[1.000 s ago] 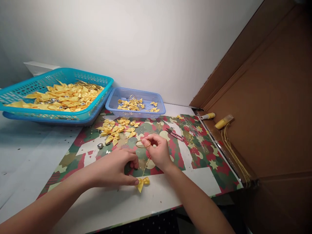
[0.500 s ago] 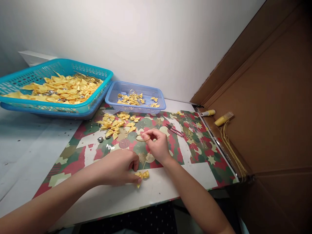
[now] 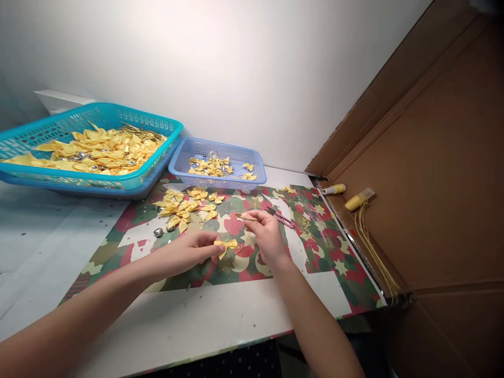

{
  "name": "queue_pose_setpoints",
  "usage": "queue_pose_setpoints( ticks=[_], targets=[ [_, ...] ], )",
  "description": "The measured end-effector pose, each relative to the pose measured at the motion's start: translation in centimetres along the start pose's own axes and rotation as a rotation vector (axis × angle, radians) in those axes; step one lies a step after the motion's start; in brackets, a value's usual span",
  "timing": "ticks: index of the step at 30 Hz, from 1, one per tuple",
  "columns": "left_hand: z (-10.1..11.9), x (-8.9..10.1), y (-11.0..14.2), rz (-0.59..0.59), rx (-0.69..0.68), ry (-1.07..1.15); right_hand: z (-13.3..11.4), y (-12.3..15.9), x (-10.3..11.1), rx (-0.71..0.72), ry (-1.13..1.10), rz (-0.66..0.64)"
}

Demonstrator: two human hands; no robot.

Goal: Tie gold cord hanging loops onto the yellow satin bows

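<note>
Over the table (image 3: 205, 315), the left hand (image 3: 200, 248) pinched a bow (image 3: 230, 244) by one end, likely freeing its middle, the right hand (image 3: 268, 233) a gold ring (image 3: 241, 216).

From my end I can read no lettering, brand, number or sign, neither on the patterned sheet (image 3: 232, 268) beneath the fingers (image 3: 212, 251) nor on the blue basket (image 3: 217, 182) beyond them.

Basket (image 3: 79, 177) left of tray (image 3: 220, 184), both along tabletop's (image 3: 220, 310) back edge. Bow pile (image 3: 179, 209) just before tray; snips (image 3: 284, 219) right of pile.
</note>
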State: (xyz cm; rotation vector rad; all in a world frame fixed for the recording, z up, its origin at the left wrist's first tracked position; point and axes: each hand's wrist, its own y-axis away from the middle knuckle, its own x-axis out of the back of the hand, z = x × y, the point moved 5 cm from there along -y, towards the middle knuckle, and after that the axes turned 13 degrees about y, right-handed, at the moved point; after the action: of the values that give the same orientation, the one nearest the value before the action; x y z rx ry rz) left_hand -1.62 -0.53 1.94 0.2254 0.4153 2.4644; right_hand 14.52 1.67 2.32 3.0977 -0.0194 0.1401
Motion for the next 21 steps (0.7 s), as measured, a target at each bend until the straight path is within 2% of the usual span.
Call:
queue_pose_setpoints(
  ticks=[3, 6, 8, 13, 15, 17, 21],
  targets=[
    [0.2, 0.7, -0.4, 0.093, -0.06, 0.063, 0.0, -0.2, 0.4, -0.137, -0.106, -0.147],
    [0.0, 0.6, -0.6, 0.099, -0.094, 0.095, 0.1, 0.1, 0.0, -0.198, -0.181, -0.314],
    [-0.2, 0.5, -0.6, 0.085, -0.115, 0.11, 0.1, 0.3, -0.4, -0.196, -0.218, -0.378],
    [-0.9, 0.1, -0.5, -0.025, -0.138, 0.143, 0.7, 0.5, -0.9, -0.255, -0.258, -0.36],
    [-1.1, 0.0, -0.5, -0.049, -0.159, 0.157, 0.6, 0.6, -1.1, -0.27, -0.284, -0.389],
    [-1.0, 0.1, -0.6, -0.028, -0.214, 0.156, 0.5, 0.7, -1.2, -0.264, -0.311, -0.414],
    [-0.7, 0.3, -0.6, 0.049, -0.285, 0.225, 0.4, 0.8, -1.3, -0.21, -0.34, -0.375]
  ],
)
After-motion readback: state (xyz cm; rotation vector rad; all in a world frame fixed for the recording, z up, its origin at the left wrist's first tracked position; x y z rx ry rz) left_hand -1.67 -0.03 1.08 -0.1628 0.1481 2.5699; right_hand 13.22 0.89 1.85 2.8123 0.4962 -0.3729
